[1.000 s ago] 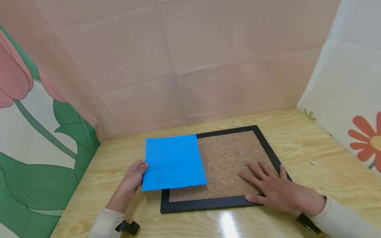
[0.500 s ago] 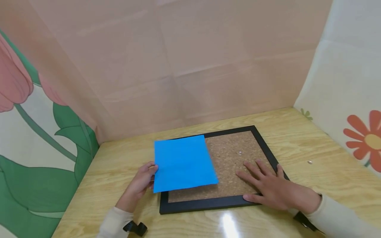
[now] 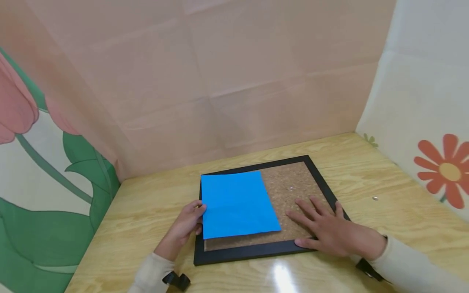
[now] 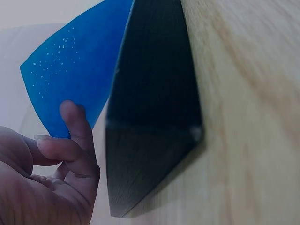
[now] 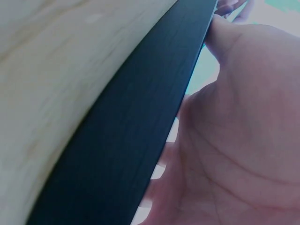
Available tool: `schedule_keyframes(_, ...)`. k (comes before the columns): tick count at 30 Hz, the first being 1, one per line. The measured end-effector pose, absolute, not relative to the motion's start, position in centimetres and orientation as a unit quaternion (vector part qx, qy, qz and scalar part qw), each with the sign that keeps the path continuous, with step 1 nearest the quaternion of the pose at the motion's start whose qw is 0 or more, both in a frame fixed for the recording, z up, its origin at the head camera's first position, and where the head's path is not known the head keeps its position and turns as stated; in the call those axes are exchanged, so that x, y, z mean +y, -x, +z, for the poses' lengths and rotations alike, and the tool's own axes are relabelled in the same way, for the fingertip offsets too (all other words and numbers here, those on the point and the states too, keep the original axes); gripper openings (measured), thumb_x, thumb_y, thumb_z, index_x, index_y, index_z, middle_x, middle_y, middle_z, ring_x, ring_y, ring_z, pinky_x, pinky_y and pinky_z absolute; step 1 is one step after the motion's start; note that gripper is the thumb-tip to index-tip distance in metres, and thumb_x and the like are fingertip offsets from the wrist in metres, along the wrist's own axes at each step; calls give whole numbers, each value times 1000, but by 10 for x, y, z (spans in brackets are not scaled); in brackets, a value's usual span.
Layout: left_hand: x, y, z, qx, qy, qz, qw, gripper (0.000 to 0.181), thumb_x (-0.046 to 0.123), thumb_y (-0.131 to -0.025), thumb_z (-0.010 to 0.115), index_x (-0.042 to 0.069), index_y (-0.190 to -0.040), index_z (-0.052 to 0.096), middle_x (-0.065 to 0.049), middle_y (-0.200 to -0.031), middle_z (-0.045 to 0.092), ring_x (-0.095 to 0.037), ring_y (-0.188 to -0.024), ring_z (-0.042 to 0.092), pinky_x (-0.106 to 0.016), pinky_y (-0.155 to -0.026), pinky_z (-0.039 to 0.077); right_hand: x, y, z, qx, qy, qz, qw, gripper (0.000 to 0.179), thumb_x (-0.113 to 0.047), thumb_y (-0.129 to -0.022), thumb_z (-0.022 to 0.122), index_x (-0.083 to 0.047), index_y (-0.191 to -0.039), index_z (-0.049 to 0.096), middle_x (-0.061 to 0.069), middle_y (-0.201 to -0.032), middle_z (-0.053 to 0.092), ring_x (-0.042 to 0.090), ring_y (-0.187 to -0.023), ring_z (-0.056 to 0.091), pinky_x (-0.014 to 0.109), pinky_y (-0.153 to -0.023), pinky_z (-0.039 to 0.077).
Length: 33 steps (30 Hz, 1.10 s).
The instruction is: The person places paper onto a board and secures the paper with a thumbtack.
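Observation:
A square sheet of blue paper [image 3: 238, 205] hangs over the left half of a cork board [image 3: 289, 203] with a black frame [image 3: 256, 251]. My left hand [image 3: 185, 224] pinches the sheet at its left edge; in the left wrist view, thumb and fingers close on the blue paper [image 4: 70, 70] beside the frame's corner [image 4: 150, 140]. The sheet's near edge sits a little above the cork. With fingers spread, my right hand [image 3: 329, 228] rests flat on the board's right side, its thumb on the near frame edge. The right wrist view shows the palm [image 5: 243, 126] beside the frame.
One small shiny piece [image 3: 290, 188] lies on the cork, another shiny piece [image 3: 375, 198] on the wooden table [image 3: 154, 195] to the right; both are too small to identify. A pinkish sheet [image 3: 220, 81] covers the back, with flower-printed panels [image 3: 421, 101] at the sides.
My left hand has moved the blue paper rightward over the cork board, so its left edge now lines up near the frame's left side. My right hand has stayed on the board.

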<state>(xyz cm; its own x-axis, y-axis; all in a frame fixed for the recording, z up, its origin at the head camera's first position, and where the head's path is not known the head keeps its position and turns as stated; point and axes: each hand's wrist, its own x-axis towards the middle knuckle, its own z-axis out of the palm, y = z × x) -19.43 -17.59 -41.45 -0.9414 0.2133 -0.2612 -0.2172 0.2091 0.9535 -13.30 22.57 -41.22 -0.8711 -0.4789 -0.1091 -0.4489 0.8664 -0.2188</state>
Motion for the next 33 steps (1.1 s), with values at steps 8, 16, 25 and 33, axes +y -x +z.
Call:
schedule_keyframes(8, -165, 195, -417, 756, -5, 628, 184, 29, 21, -108, 43, 0, -126, 50, -2, -79, 58, -12, -60, 49, -24, -49, 39, 225, 133, -410, 963, 243, -86, 75, 75, -76, -93, 37, -40, -157, 25, 9, -166, 22, 51, -149, 19, 90, -94, 10)
schedule_keyframes(16, -156, 193, -418, 755, -30, 625, 194, 30, 21, -108, 45, -1, -127, 50, -1, -80, 63, -12, -62, 55, -26, -52, 44, 224, 132, -407, 962, 248, -83, 74, 69, -73, -94, 37, -45, -156, 25, 11, -166, 22, 52, -149, 20, 90, -93, 12)
schedule_keyframes(25, -147, 196, -422, 767, -16, 607, 205, 31, 25, -108, 46, 2, -128, 52, 0, -77, 64, -12, -58, 54, -24, -50, 45, 226, 129, -410, 963, 243, -88, 75, 68, -74, -94, 37, -47, -155, 26, 11, -166, 22, 52, -149, 19, 90, -93, 10)
schedule_keyframes(33, -143, 196, -421, 784, 0, 591, 192, 35, 26, -108, 45, 2, -134, 51, -1, -79, 63, -11, -56, 54, -23, -48, 46, 224, 129, -409, 961, 250, -83, 78, 68, -73, -94, 38, -46, -155, 27, 13, -166, 22, 53, -148, 19, 91, -92, 11)
